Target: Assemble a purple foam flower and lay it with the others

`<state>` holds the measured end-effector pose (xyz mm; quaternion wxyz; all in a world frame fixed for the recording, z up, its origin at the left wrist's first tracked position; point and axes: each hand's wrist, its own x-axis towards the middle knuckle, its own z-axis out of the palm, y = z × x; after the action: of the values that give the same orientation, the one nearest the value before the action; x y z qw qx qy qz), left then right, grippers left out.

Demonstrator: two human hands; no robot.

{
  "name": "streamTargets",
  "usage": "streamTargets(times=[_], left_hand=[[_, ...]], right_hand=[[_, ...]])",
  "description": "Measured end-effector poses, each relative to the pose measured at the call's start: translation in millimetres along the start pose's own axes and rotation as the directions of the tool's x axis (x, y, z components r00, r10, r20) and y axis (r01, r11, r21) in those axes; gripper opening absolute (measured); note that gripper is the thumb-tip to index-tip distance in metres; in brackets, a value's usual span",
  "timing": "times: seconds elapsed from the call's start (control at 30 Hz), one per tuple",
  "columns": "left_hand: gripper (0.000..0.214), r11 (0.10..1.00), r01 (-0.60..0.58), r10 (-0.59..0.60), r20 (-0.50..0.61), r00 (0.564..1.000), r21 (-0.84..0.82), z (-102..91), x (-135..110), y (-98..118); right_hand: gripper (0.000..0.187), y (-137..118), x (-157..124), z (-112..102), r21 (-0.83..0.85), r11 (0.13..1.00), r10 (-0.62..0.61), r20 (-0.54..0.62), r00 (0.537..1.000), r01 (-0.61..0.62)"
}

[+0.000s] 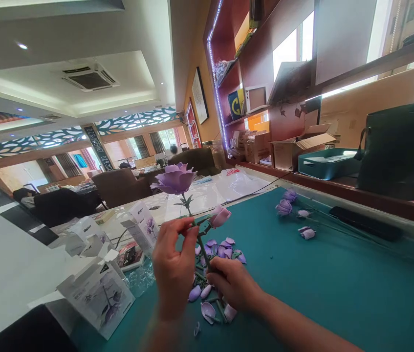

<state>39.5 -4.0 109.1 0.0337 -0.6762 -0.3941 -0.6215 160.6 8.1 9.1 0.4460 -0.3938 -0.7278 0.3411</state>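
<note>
The left hand (173, 266) pinches the green stem (202, 246) of a lilac artificial rose (173, 178) between its fingers and thumb, a little below the bloom; the right hand (233, 284) is closed around the same stem lower down, near the centre of the frame. The rose stands tilted slightly toward the upper left, its open bloom above both hands; a half-open bud (220, 216) branches off to the right, just above the right hand.

Beneath the hands, loose lilac petals (222, 249) and short green stems (200, 275) lie scattered on a teal mat (324, 278) that covers the tabletop; more petals (207, 311) sit near the bottom of the frame. At the right, two lilac blooms (285, 203) and a bud (307, 233) rest on long stems, beside a black rectangular object (366, 223); printed kit cards (97, 298) stand at the lower left, and a clear plastic sheet (207, 195) lies beyond the mat; a teal tray (327, 164), cardboard boxes (283, 152) and a dark green bag (401, 151) line the upper right.
</note>
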Motion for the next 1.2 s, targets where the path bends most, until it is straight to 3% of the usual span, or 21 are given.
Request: streamTargets(times=[0.07,0.13,0.2,0.3,0.5,0.67,0.87,1.2], left_hand=[[0.011,0.986,0.143,-0.150,-0.076,0.986,-0.082,-2.3,-4,-7],[0.018,0.937,0.298,-0.323,-0.127,0.938,-0.181,-4.7,-8,-18],[0.025,0.875,0.420,-0.456,-0.116,0.882,-0.241,-6.1,-13,-31],[0.033,0.795,0.547,-0.569,-0.009,0.822,-0.262,-4.6,-19,-47],[0.041,0.716,0.643,-0.607,0.213,0.765,-0.270,8.6,-19,-48],[0.049,0.635,0.692,-0.616,0.317,0.722,-0.342,23.4,-14,-38],[0.046,0.585,0.716,-0.624,0.353,0.697,-0.381,28.3,-13,-34],[0.050,0.595,0.718,-0.623,0.357,0.696,-0.362,28.2,-13,-33]], right_hand=[[0.017,0,1,-2,-0.003,1.000,0.020,0.003,1.000,-0.020],[0.016,0,2,-6,0.001,0.999,0.048,0.016,0.999,-0.048],[0.015,2,3,-10,0.000,0.998,0.062,0.023,0.998,-0.062],[0.015,5,7,-14,-0.028,0.998,0.050,0.003,0.999,-0.050],[0.016,10,11,-14,-0.037,0.998,0.057,-0.002,0.998,-0.057],[0.013,12,9,-10,-0.040,0.997,0.060,0.016,0.998,-0.059],[0.010,11,8,-10,-0.051,0.998,0.033,0.022,0.999,-0.032],[0.014,1,9,-19,-0.060,0.998,0.030,-0.012,0.999,-0.030]])
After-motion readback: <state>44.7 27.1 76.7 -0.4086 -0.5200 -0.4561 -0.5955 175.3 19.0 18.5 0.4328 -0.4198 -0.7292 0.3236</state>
